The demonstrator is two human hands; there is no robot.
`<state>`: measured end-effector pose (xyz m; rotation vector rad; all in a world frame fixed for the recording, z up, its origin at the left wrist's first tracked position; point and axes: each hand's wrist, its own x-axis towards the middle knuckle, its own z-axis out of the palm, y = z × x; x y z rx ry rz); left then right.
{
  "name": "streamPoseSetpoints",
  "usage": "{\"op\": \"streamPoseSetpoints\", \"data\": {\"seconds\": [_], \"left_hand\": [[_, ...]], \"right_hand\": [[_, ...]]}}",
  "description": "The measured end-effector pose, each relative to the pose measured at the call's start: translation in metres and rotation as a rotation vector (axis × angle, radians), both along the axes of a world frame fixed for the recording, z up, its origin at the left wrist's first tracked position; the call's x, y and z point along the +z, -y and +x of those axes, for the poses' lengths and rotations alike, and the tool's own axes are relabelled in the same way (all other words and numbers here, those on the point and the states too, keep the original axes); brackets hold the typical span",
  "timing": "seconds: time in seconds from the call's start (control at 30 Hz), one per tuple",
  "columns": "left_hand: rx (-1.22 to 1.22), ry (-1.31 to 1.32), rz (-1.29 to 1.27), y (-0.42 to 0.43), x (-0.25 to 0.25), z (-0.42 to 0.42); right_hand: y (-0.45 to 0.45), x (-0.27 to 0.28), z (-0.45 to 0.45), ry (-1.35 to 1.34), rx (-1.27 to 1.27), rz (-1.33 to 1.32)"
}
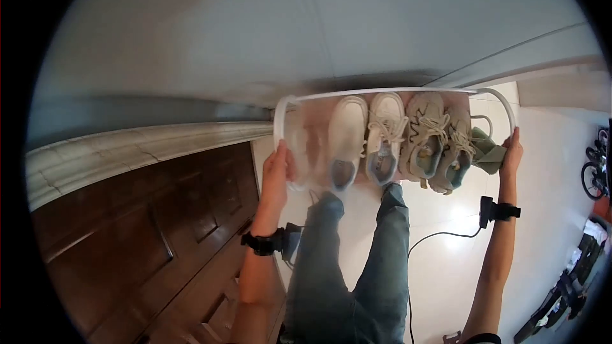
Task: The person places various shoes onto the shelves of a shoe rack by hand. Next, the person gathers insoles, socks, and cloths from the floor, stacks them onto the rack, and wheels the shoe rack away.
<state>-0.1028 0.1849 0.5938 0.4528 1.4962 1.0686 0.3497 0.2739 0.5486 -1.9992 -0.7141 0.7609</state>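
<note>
A shoe rack [279, 121] with white curved end frames stands before me against the wall. My left hand [278, 164] is closed round its left end frame, and my right hand [513, 149] grips the right one. On the top shelf sit two white shoes side by side, a plain-looking one [349, 130] and a laced one [386, 121]. Right of them rests a pair of beige lace-up sneakers [424, 129]. Something olive green [488, 151], perhaps footwear, shows beside my right hand; its kind is unclear. The lower part of the rack is mostly hidden.
A dark brown panelled door [146, 236] lies on the left, with a stone-like trim [153, 146] along it. The grey wall [287, 25] rises behind the rack. A black cable [411, 280] runs from my right wrist device. Bicycles [594, 178] appear at far right.
</note>
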Motion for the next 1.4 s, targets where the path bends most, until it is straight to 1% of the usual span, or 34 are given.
{"op": "streamPoseSetpoints", "data": {"seconds": [0.03,0.07,0.13,0.2,0.27,0.3,0.33,0.37,0.47,0.57,0.67,0.8,0.93,1.1,1.13,1.17,1.2,1.27,1.3,1.33,1.4], "left_hand": [[0.061,0.006,-0.051,-0.004,0.01,0.007],[0.054,0.002,-0.048,-0.005,0.012,0.009],[0.059,0.022,-0.011,-0.002,0.012,0.008],[0.069,0.031,-0.008,-0.002,0.003,0.008],[0.092,-0.027,0.001,-0.001,0.004,0.01],[0.103,-0.089,-0.041,-0.001,0.002,0.01],[0.097,-0.082,-0.038,0.0,0.0,0.01],[0.095,-0.093,-0.018,0.001,-0.003,0.009],[0.094,-0.117,-0.015,-0.002,-0.001,0.014],[0.158,-0.143,0.011,0.0,-0.005,0.014],[0.191,-0.148,-0.019,-0.002,-0.006,0.012],[0.272,-0.128,-0.038,-0.004,-0.009,0.016],[0.278,-0.165,0.023,-0.004,-0.008,0.02],[0.273,-0.171,0.008,-0.001,-0.011,0.014],[0.259,-0.173,0.032,-0.001,-0.011,0.013],[0.246,-0.228,0.028,-0.001,-0.01,0.015],[0.231,-0.228,0.033,-0.001,-0.009,0.02],[0.348,-0.389,0.032,-0.007,-0.01,0.031],[0.34,-0.48,0.032,-0.01,-0.007,0.04],[0.33,-0.482,0.039,-0.013,-0.01,0.037],[0.252,-0.67,0.039,-0.014,-0.018,0.026]], "right_hand": [[0.001,-0.003,0.003,-0.007,0.048,0.029],[0.002,-0.012,0.009,-0.005,0.062,0.048],[0.001,-0.009,0.005,-0.041,0.044,0.041],[0.001,-0.012,0.007,-0.058,0.078,0.055],[0.002,-0.01,0.005,-0.046,0.089,0.05],[0.005,-0.01,0.006,-0.043,0.109,0.055],[0.004,-0.012,0.007,-0.04,0.133,0.068],[0.004,-0.015,0.005,-0.067,0.094,0.088],[0.005,-0.01,0.002,-0.134,0.112,0.068],[0.007,-0.009,0.004,-0.172,0.121,0.089],[0.008,-0.009,0.0,-0.165,0.112,0.111],[0.009,-0.01,0.003,-0.168,0.109,0.077],[0.009,-0.003,-0.004,-0.158,0.078,0.102],[0.008,0.001,-0.007,-0.15,0.065,0.123],[0.008,-0.002,-0.005,-0.134,0.078,0.077],[0.01,-0.004,-0.005,-0.119,0.08,0.105],[0.011,-0.005,-0.003,-0.11,0.098,0.055],[0.01,-0.009,-0.003,-0.077,0.136,0.011],[0.011,-0.013,-0.002,-0.08,0.125,0.018],[0.012,-0.017,-0.002,-0.08,0.165,-0.005],[0.016,-0.016,-0.002,-0.089,0.207,-0.032]]}}
